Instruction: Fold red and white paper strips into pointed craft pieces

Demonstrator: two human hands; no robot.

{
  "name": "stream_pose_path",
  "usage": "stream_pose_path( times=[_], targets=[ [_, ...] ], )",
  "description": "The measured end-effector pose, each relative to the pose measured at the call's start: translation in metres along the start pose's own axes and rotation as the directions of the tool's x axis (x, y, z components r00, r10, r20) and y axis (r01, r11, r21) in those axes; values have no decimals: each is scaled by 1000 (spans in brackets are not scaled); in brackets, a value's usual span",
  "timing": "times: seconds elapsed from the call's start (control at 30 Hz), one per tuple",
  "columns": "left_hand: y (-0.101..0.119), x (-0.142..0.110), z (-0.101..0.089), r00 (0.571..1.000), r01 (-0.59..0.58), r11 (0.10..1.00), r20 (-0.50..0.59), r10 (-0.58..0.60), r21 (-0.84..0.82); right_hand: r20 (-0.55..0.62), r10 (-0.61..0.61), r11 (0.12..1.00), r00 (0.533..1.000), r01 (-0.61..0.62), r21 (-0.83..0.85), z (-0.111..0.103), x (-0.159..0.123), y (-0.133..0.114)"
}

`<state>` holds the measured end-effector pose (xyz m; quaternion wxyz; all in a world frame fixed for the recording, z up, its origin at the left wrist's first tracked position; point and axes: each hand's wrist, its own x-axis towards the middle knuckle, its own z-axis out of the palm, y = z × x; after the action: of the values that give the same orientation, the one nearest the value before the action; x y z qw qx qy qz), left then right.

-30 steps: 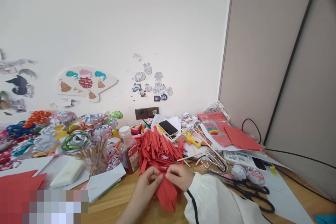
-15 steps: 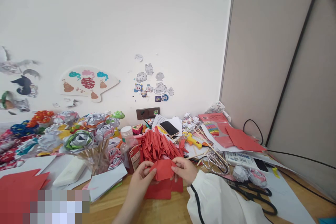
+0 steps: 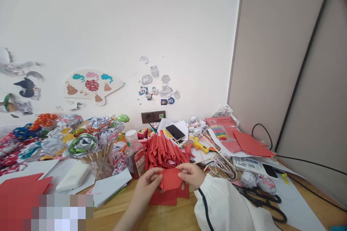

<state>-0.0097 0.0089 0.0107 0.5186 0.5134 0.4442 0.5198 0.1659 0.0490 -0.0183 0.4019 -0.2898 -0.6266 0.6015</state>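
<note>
Both hands hold a folded piece of red paper (image 3: 170, 179) just above the wooden table (image 3: 173, 218). My left hand (image 3: 148, 184) pinches its left edge, fingers closed on it. My right hand (image 3: 192, 174), in a white sleeve, pinches the right edge. More flat red paper (image 3: 165, 197) lies on the table directly beneath. Right behind the hands is a heap of folded red paper strips (image 3: 164, 150).
A red-labelled bottle (image 3: 135, 154) and a bunch of paper roses on sticks (image 3: 89, 140) stand to the left. A phone (image 3: 175, 132), yellow glue gun (image 3: 199, 145), wooden skewers, red sheets (image 3: 245, 141), black scissors (image 3: 267, 202) and cables lie to the right.
The hands lifted the red paper off the table and unfolded it to a wider shape, then lowered it slightly. The view shifted a little to the left.
</note>
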Motion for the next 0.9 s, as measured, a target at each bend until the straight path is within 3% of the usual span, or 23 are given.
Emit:
stream_pose_path(
  times=[0.13,0.27,0.43,0.57,0.67,0.8,0.9],
  targets=[
    [0,0,-5,1000,12,999,9,-12,-35,10,-20,997,1000,19,71,3,-2,-8],
    [-2,2,-9,1000,17,998,14,-16,-58,-31,-57,998,998,58,39,6,-3,-10],
    [1,-1,-5,995,78,995,72,-74,-57,-87,-114,986,990,102,-134,5,-5,-5],
    [4,-2,0,993,118,993,34,-117,-10,-60,-220,919,974,187,-346,2,-7,-8],
    [4,-2,2,997,71,997,14,-72,32,-26,-288,863,957,247,-441,1,-9,-12],
    [5,-4,5,1000,16,995,3,-16,103,14,-234,899,972,221,-378,0,-10,-13],
    [6,-6,8,999,-39,980,-20,44,194,2,-224,863,974,200,-463,2,-9,-10]
  ],
)
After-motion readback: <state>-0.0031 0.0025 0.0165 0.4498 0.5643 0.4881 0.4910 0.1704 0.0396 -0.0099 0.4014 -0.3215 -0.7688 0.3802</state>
